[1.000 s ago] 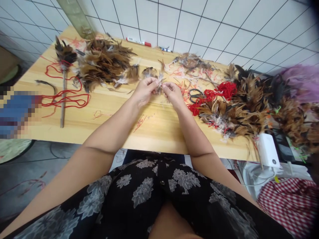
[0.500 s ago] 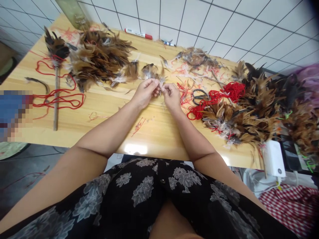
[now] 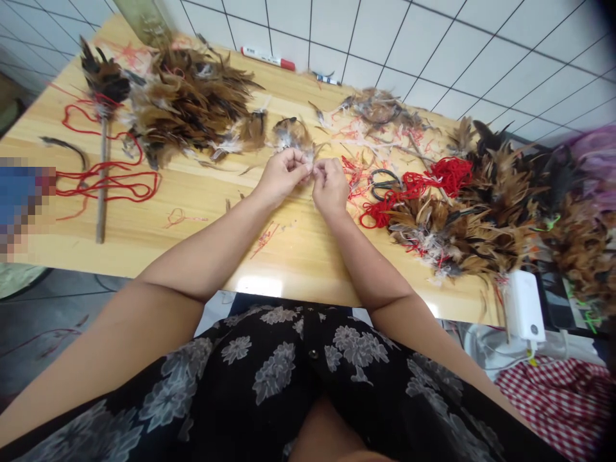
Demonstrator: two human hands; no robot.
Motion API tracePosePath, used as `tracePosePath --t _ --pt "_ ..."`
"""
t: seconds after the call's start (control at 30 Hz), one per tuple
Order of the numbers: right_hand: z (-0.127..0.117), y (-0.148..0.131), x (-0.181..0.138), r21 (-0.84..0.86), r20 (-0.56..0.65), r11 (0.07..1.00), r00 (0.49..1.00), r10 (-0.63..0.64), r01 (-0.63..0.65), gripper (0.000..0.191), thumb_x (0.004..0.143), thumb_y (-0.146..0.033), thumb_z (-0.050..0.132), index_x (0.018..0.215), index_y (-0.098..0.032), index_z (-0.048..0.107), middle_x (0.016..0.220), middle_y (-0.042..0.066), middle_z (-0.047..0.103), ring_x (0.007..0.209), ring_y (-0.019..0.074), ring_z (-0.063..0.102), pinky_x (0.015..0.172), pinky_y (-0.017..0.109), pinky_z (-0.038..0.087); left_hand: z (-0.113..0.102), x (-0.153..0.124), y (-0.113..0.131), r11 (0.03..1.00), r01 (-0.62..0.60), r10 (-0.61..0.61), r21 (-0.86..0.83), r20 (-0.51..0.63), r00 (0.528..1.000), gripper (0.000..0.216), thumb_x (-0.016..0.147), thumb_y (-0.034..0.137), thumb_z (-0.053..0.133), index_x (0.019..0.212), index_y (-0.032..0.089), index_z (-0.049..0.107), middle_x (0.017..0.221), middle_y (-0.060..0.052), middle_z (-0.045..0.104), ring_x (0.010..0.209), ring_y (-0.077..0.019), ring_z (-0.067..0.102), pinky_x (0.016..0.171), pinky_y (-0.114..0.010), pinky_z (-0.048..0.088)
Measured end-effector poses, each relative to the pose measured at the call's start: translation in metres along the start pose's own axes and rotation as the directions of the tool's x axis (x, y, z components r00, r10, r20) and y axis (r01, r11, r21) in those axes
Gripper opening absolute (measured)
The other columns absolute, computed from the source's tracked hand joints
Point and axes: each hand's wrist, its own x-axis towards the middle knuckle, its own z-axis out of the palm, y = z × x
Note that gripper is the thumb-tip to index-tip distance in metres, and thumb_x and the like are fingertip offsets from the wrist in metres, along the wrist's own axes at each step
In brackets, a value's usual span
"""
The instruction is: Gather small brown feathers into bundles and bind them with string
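Over the middle of the table, my left hand (image 3: 285,173) and my right hand (image 3: 330,185) meet, thumbs and fingertips pinched together. Between them is a small wispy feather (image 3: 312,154), largely covered by the fingers. Just beyond my left hand lies a small tuft of brown and white feathers (image 3: 291,133). To the right of my right hand are black-handled scissors (image 3: 385,185), partly under tangled red yarn (image 3: 450,176).
A big pile of brown feathers (image 3: 192,106) lies left, beside a feather-topped stick (image 3: 102,186) with red yarn. More feathers (image 3: 481,224) and a white power bank (image 3: 526,305) are at right. Markers (image 3: 267,59) lie along the tiled wall.
My hands have drawn slightly closer together, and the right hand has turned so its fingers curl more. The view has shifted a little; the things on the table lie as before.
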Motion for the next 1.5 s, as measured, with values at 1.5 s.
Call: tracePosePath --t 1.5 --pt "0.008 0.031 0.024 0.361 0.195 0.933 0.978 -0.075 0.0 0.041 0.105 -0.062 0.087 0.112 -0.022 0.088 0.109 0.007 0.082 0.103 0.0238 0.076 0.104 0.043 0.067 -0.014 0.008 0.005 0.997 0.026 -0.02 -0.07 0.086 0.996 0.063 0.064 0.054 0.126 0.081 0.022 0.075 0.076 0.001 0.069 0.071 -0.0162 0.062 0.066 -0.03 0.055"
